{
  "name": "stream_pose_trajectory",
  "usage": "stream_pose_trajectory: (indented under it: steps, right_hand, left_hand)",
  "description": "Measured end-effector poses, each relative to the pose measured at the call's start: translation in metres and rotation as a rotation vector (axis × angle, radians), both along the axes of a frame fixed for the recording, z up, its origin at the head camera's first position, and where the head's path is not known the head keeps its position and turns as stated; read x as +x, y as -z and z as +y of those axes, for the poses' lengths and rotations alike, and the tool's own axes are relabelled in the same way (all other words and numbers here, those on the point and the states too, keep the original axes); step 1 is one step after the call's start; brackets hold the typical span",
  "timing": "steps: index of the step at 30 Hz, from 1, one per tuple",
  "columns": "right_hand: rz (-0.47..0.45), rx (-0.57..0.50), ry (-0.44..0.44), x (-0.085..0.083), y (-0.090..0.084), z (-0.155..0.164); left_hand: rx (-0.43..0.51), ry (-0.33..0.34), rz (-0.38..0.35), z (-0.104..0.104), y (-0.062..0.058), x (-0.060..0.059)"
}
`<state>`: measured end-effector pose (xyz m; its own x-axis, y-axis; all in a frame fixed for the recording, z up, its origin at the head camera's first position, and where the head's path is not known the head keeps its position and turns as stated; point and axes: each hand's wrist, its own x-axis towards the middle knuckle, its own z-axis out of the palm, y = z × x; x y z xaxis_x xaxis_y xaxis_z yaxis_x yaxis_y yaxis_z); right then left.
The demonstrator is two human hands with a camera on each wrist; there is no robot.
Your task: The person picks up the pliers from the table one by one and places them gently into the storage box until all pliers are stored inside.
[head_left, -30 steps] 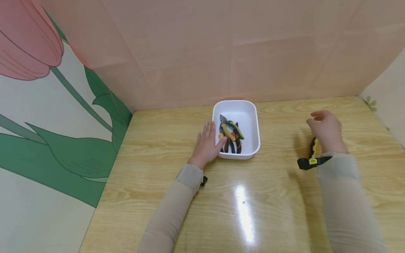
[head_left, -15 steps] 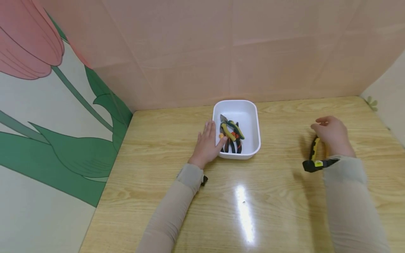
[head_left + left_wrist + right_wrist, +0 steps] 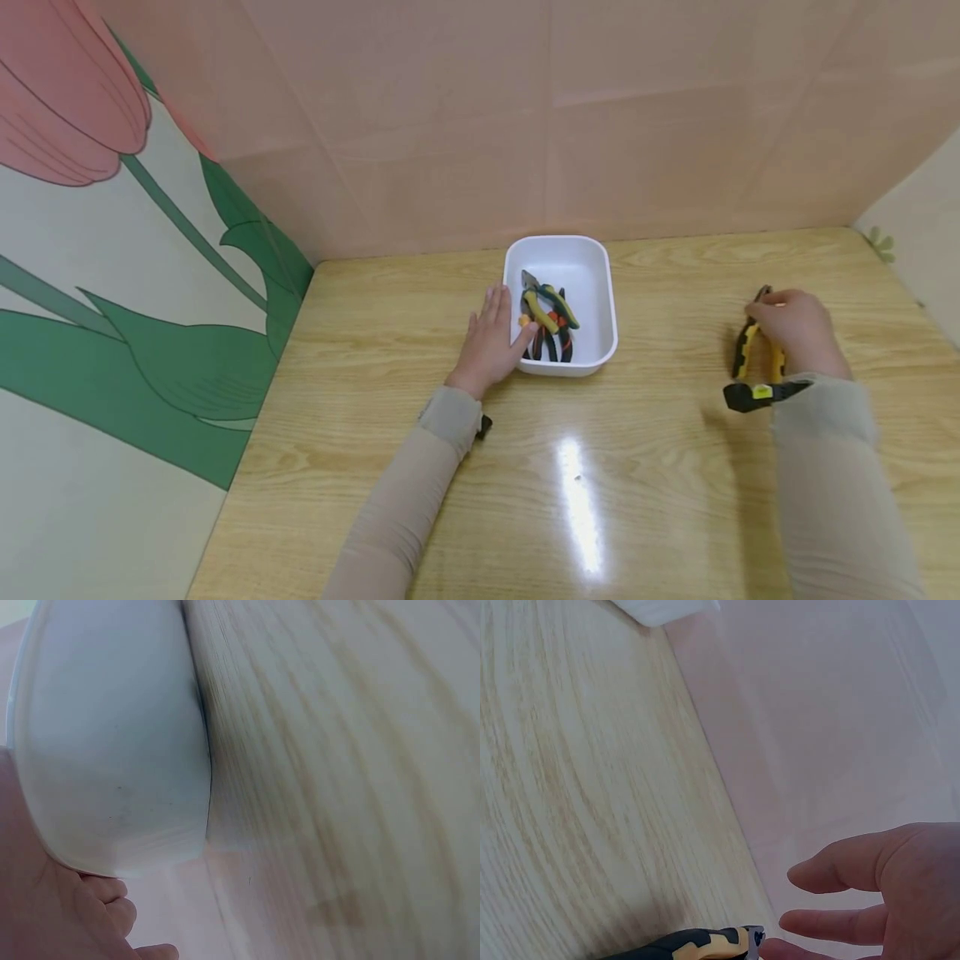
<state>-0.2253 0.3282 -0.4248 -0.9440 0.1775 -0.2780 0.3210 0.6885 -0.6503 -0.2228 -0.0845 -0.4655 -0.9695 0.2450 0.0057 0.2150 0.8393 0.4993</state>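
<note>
Head view: right hand is down on the yellow-and-black pliers, which lie on the tabletop near the right edge, well apart from the white tub. Left hand lies flat with straight fingers against the tub's left wall, thumb over the rim; tub sits near the back edge, centre, with about 3 more pliers piled inside.

Risks, as I judge them:
- Grip looks shallow. Right wrist view shows the fingers spread and only lightly bent, 1 fingertip touching the pliers' head end. A lift from there could let the tool pivot and drop.
- Handles may swing apart if only 1 is caught.
- The pile in the tub is crossed over; a tool set on top could hang on the rim or shift the others.
- The tub is light; a push from the left hand could slide it.

Right hand state: fingers over the tool, touching, but I cannot tell whether they have closed round it. Left hand: flat, holding nothing, just bracing the tub.
</note>
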Motion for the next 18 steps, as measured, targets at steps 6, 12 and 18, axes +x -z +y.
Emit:
stream_pose_trajectory:
  steps: [6, 12, 18]
  right_hand:
    - [-0.040, -0.020, 0.022, 0.001, 0.003, 0.003]
    - [-0.042, -0.019, 0.023, 0.005, 0.006, 0.007]
    - [-0.055, -0.079, 0.048, 0.008, 0.010, 0.013]
  left_hand:
    - [0.003, -0.006, -0.010, 0.000, -0.001, 0.000]
    - [0.005, -0.005, -0.014, 0.001, -0.001, 0.000]
    - [0.010, -0.006, -0.011, 0.000, 0.000, 0.000]
